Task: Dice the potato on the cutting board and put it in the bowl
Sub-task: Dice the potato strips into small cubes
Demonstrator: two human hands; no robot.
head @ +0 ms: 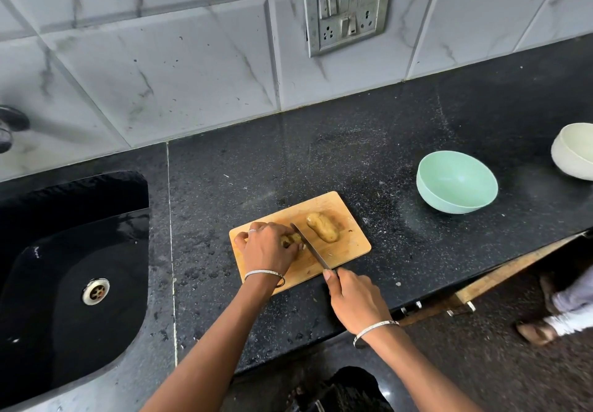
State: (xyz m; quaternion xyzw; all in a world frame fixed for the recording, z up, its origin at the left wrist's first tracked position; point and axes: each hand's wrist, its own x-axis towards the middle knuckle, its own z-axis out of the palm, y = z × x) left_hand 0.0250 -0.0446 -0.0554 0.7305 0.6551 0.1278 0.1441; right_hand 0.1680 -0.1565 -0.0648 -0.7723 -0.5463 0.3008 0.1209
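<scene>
We are in the middle of the cutting. Our left hand (268,246) has its fingers curled over one potato piece (292,238) and presses it down on the cutting board (351,251). Our right hand (354,299) is closed round the handle of the knife (309,246), with one finger stretched forward toward the blade. The blade stands slanted just beside the left fingertips. The second potato piece (322,227) lies free on the far part of the board, apart from the blade. The green bowl (426,168) stands on the table (385,142) to the right, well apart from the board, and we see nothing in it.

The held piece is mostly hidden, so we cannot tell which face lies down. For a good cut, we think the flat face should be down, so it cannot roll. The fingertips should be tucked back behind the knuckles, because the blade is very near them. We would cut slices first, then sticks, then equal cubes.
</scene>
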